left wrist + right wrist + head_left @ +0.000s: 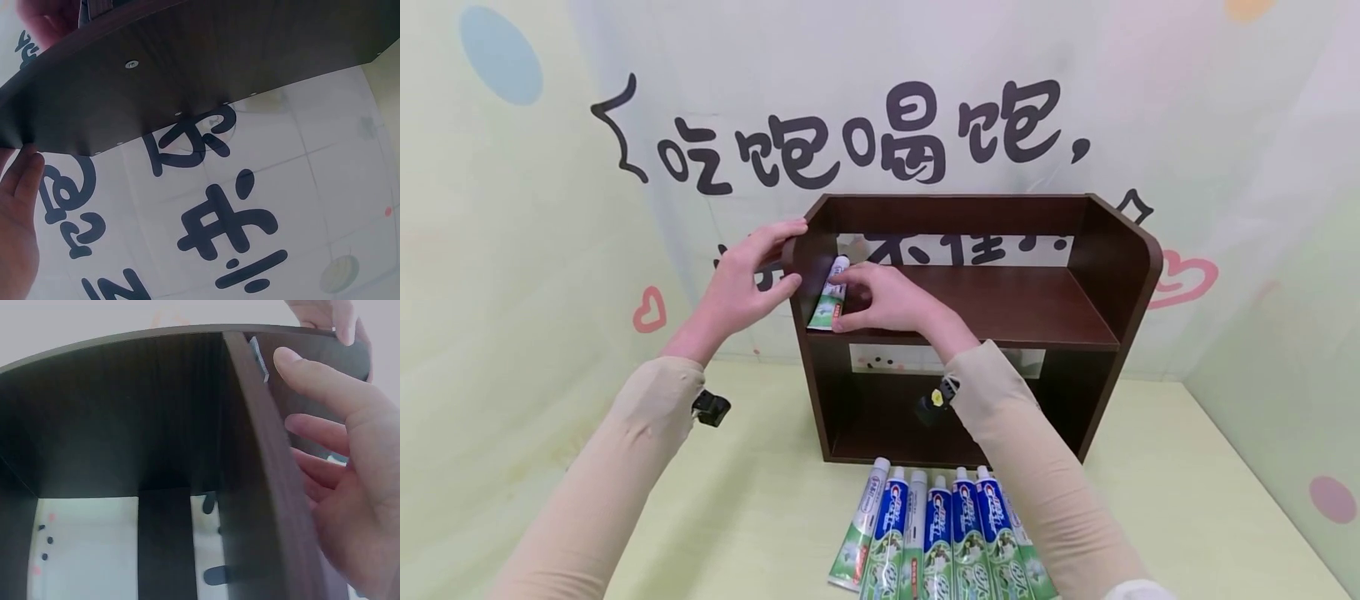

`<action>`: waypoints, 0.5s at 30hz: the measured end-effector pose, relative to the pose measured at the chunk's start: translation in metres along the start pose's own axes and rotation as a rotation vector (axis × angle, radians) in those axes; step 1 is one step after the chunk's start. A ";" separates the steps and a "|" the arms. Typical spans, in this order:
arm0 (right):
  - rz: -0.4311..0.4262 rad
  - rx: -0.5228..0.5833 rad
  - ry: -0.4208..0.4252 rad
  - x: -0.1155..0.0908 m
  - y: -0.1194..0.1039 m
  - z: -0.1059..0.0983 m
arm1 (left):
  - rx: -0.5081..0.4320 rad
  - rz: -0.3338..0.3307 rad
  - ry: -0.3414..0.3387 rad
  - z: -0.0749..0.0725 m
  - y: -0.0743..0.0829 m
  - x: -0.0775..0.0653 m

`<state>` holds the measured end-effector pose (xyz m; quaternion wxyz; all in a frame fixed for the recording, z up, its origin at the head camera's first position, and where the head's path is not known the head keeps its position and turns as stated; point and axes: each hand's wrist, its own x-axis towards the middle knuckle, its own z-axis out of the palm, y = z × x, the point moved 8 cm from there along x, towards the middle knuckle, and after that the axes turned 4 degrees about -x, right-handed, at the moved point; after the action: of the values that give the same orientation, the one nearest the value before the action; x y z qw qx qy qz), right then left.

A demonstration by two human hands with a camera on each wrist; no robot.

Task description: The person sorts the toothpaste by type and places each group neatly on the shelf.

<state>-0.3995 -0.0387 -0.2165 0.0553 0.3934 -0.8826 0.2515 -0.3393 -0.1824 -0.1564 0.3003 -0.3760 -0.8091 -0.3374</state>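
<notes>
Here's our slim white-and-green toothpaste tube (827, 307), lying on the dark-brown wooden upper shelf (992, 300) at its left end, close by the side panel (815, 248), cap to the back, flat end near the front edge. Our right hand (891, 300) is at it, thumb and fingers curved in a half-open C; whether that's a grip or a nudge, we can't tell. Our left hand (741, 279) rests, thumb spread wide, against that panel of the two-tier rack (1116, 267), no tube in it. Watch the back: it's open just above the shelf, so too hard a push could send the tube through; a careless thumb drag could tip it off the front. Below, on the pale yellow-green table (737, 517), lie blue-and-green tubes (938, 521) and white-and-green ones; our beige right sleeve (1037, 467) hangs over them and could knock the row askew.
</notes>
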 end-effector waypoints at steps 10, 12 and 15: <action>-0.066 -0.072 0.106 -0.027 -0.016 -0.025 | 0.013 -0.009 0.006 0.001 -0.025 0.002; -0.087 -0.070 0.137 -0.034 -0.018 -0.029 | 0.011 -0.012 0.010 0.002 -0.024 0.001; -0.129 -0.058 0.196 -0.047 -0.021 -0.035 | 0.021 -0.011 0.022 0.002 -0.024 0.000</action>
<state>-0.3556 -0.0021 -0.1919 0.1690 0.4212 -0.8527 0.2588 -0.3588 -0.1926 -0.1650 0.3114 -0.3645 -0.8113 -0.3347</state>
